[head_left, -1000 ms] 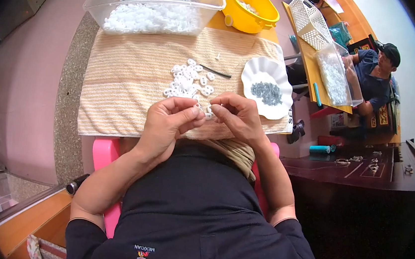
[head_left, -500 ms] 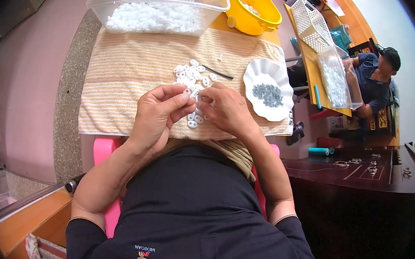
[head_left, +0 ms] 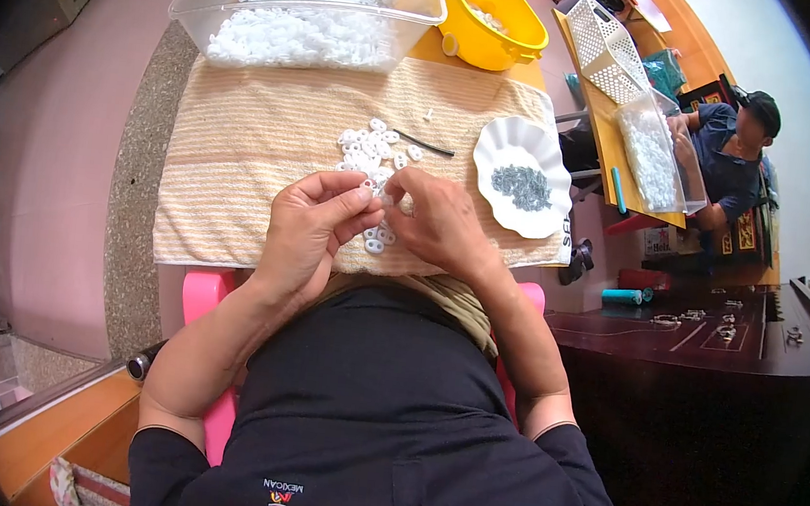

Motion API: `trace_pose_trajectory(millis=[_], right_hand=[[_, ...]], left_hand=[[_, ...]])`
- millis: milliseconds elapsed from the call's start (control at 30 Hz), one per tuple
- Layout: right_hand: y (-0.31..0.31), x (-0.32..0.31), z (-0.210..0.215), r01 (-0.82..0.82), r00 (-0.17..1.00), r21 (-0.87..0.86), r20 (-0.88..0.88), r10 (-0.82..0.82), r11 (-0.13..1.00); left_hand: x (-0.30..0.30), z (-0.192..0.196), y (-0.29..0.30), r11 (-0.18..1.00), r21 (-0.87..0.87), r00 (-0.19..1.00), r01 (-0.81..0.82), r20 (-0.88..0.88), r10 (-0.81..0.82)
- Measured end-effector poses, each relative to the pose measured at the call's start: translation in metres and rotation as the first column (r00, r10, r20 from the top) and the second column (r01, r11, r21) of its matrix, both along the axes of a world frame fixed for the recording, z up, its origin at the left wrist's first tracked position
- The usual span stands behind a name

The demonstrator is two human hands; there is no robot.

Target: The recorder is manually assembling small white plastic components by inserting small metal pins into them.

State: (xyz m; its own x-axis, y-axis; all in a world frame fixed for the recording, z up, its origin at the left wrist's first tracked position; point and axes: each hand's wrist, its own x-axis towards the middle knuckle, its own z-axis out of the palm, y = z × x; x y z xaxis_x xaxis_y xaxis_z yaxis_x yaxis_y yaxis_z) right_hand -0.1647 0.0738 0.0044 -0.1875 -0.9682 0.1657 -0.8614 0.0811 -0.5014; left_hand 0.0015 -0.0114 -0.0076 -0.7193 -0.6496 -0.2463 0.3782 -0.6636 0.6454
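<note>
My left hand (head_left: pixel 320 220) pinches a small white plastic piece (head_left: pixel 368 184) between thumb and forefinger. Close beside it on the right, my right hand (head_left: pixel 437 219) has its fingers bent and drawn together; whatever they hold is hidden. Under and beyond both hands lies a loose pile of white oval pieces with two holes each (head_left: pixel 364 148), and a few more show below the fingertips. A thin black stick (head_left: pixel 424 144) rests just past the pile. To the right, a white scalloped dish (head_left: pixel 523 140) holds many small grey bits (head_left: pixel 524 187).
A striped beige towel (head_left: pixel 238 169) covers the table. At the back stand a clear plastic bin (head_left: pixel 301 33) of white pieces and a yellow tub (head_left: pixel 493 47). A tiny white part (head_left: pixel 429 116) lies on the towel. A co-worker (head_left: pixel 736 153) sits at another table on the right.
My right hand has shifted slightly left, its fingertips coming nearer to the piece in my left hand. My left hand stays almost in place.
</note>
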Motion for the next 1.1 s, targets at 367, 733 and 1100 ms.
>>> trace_pose_trajectory(millis=[367, 733, 1100], right_hand=[[0.01, -0.003, -0.007, 0.12, 0.733, -0.08, 0.679, -0.034, 0.99], [0.015, 0.001, -0.014, 0.184, 0.6, -0.129, 0.8, -0.008, 0.974], [0.015, 0.0, -0.02, 0.088, 0.79, -0.267, 0.606, 0.096, 0.96]], left_hand=[[-0.001, 0.0, 0.003, 1.0, 0.003, 1.0, 0.022, 0.012, -0.022], [-0.003, 0.004, 0.014, 0.997, 0.012, 0.997, 0.073, 0.035, -0.073], [-0.003, 0.002, 0.018, 0.996, 0.016, 0.995, 0.092, 0.044, -0.092]])
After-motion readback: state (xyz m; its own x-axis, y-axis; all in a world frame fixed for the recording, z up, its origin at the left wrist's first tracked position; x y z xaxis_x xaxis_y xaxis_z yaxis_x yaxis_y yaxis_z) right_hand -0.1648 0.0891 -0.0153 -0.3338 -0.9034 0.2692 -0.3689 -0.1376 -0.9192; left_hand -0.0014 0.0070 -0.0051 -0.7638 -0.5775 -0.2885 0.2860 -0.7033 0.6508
